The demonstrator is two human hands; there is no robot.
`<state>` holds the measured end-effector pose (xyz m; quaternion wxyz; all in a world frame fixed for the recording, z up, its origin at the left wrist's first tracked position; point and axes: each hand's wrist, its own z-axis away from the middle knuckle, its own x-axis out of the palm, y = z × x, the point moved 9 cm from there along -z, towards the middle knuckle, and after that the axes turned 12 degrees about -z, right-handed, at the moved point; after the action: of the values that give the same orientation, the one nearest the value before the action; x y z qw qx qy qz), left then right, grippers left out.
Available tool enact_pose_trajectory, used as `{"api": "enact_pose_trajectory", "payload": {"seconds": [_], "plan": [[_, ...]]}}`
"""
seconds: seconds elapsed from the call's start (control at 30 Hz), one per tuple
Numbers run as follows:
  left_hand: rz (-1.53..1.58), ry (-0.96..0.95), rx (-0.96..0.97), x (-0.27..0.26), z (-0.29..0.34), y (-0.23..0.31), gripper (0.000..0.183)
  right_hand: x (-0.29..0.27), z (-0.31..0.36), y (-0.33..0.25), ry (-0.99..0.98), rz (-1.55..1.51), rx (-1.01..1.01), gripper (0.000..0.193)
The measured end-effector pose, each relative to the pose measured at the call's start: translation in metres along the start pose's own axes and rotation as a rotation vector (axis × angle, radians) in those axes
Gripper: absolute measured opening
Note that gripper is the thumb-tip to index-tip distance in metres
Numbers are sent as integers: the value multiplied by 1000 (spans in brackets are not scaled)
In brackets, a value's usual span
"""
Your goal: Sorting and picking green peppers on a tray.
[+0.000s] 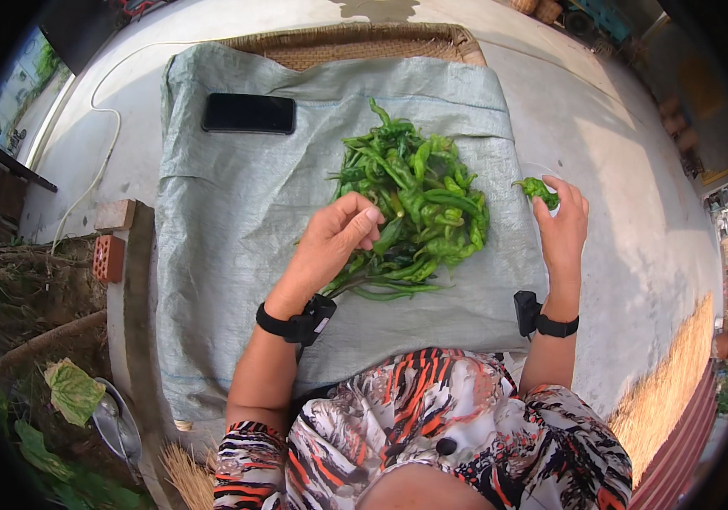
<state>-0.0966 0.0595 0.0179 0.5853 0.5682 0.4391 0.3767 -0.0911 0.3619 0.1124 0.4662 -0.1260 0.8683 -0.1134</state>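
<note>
Our right hand [564,223] is partly closed, thumb and fingertips meeting round a green pepper [536,192], which hangs just beyond the right edge of the sack [228,221]. Our left hand [330,242] is curled mostly closed, thumb against forefinger, over the left side of the pile [440,204] of green peppers, and we cannot tell whether it pinches anything. The pile lies on the sack, right of its middle. To handle these well, we would pinch the pepper only lightly, since thin flesh probably bruises or splits under a hard grip. With the left, we would do best to take one at a time from the outer edge, easing it free by the stem so that its tangled neighbours stay put. Counting, we find two hands, each with one strap, the left strap [283,323] and the right strap [558,326]; one pepper held in the right; one pile, too overlapped for us to number its peppers; one sack; one phone [248,113] near its far left corner; one basket [364,49] showing past its far edge; and one holed red brick [108,258] to the left.
</note>
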Motion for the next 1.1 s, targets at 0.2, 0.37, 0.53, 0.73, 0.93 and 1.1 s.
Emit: {"api": "enact_pose_trajectory", "payload": {"seconds": [0.2, 0.37, 0.53, 0.73, 0.93, 1.1], "plan": [[-103, -43, -2, 7, 1, -3, 21, 53, 28, -68, -392, -343, -127, 32], [-154, -76, 17, 11, 1, 5, 21, 74, 31, -58, -391, -329, -89, 32], [-198, -66, 47, 10, 4, 9, 21, 56, 25, -63, -329, -426, -23, 29], [-262, -55, -65, 5, 6, 10, 23, 58, 31, -75, -277, -949, 267, 27], [-400, 38, 6, 0, 6, 19, 26, 56, 31, -91, -221, -1328, 253, 31], [-149, -134, -43, 14, 8, 8, 27, 66, 33, -92, -213, -1465, 365, 31]]}}
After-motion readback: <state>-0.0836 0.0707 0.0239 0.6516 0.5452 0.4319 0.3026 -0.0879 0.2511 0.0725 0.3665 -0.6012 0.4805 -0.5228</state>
